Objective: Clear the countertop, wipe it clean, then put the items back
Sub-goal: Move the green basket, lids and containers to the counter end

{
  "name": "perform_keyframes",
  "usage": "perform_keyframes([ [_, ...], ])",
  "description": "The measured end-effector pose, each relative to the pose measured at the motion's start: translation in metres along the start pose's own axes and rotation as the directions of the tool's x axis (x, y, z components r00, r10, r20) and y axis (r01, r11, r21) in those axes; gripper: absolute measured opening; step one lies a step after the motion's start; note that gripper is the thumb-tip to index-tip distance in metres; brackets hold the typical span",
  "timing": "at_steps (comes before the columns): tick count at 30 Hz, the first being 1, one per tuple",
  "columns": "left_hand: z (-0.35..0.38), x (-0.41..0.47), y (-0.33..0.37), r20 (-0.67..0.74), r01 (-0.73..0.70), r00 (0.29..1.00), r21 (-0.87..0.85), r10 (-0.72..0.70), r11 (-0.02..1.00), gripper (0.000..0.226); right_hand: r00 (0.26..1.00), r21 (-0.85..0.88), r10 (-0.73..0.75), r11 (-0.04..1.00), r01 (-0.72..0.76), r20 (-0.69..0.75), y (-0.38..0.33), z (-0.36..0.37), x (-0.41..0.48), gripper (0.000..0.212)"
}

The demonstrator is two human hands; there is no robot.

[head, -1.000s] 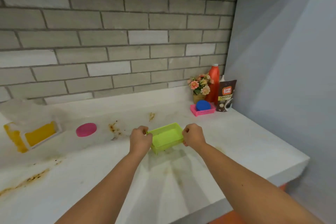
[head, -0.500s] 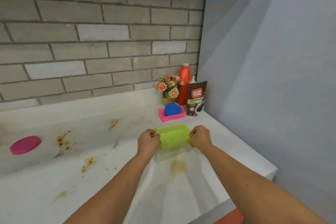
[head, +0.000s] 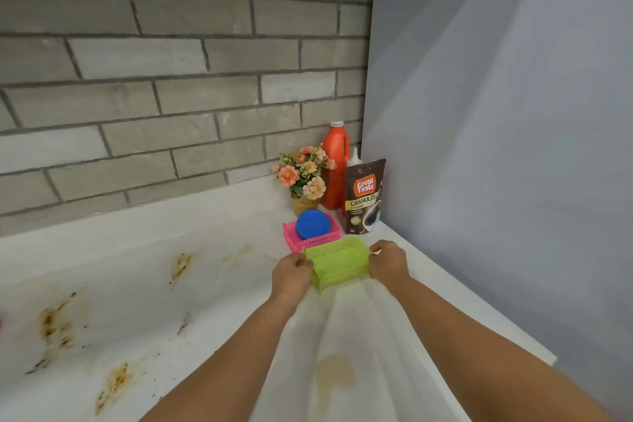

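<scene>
A lime-green plastic basket (head: 337, 260) is held between both hands at the right end of the white countertop (head: 144, 284). My left hand (head: 291, 272) grips its left rim and my right hand (head: 388, 264) grips its right rim. The basket sits just in front of a pink basket (head: 298, 236) that holds a blue lid (head: 312, 224). I cannot tell whether the green basket touches the counter. Brown and yellow stains (head: 54, 325) mark the countertop.
In the back right corner stand a small pot of flowers (head: 303, 178), an orange bottle (head: 335, 168), a white squeeze bottle tip (head: 354, 156) and a brown coffee granules pouch (head: 364, 197). A grey wall rises on the right. The counter's front edge runs diagonally at lower right.
Both hands carried the green basket to the right, up to the pink basket in the corner. The view swung right, so the pink lid and yellow box at left left the frame.
</scene>
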State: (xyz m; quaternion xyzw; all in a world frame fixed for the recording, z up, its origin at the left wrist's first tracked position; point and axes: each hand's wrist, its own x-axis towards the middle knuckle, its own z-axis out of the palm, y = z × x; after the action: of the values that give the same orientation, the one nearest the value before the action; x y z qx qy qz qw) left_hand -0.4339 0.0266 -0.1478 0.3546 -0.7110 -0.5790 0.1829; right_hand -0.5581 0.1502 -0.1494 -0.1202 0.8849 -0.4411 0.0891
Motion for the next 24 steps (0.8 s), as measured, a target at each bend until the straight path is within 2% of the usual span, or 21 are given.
perform_keyframes([
  [1,0.002,0.003,-0.002,0.007,0.007,1.000,-0.009,-0.007,1.000,0.013,1.000,0.003,0.003,1.000,-0.003,0.001,0.001,0.001,0.003,0.034],
  [4,0.007,0.015,-0.006,0.006,0.035,0.999,-0.028,-0.034,0.999,0.022,1.000,-0.003,0.007,1.000,-0.007,0.020,0.000,0.005,0.014,0.034],
  [6,0.012,0.019,-0.005,-0.001,0.030,1.000,-0.031,-0.030,0.999,0.015,0.999,-0.020,0.000,1.000,0.001,0.038,-0.001,0.004,0.020,0.033],
  [10,0.018,0.025,-0.005,-0.027,0.047,0.998,-0.035,-0.048,0.998,0.026,0.998,-0.046,-0.003,0.999,0.006,0.066,-0.002,0.004,0.030,0.030],
  [24,0.038,0.038,-0.011,-0.037,0.055,0.998,-0.066,-0.058,0.996,0.024,0.986,-0.115,-0.041,0.992,0.060,0.163,-0.004,-0.007,0.042,0.032],
])
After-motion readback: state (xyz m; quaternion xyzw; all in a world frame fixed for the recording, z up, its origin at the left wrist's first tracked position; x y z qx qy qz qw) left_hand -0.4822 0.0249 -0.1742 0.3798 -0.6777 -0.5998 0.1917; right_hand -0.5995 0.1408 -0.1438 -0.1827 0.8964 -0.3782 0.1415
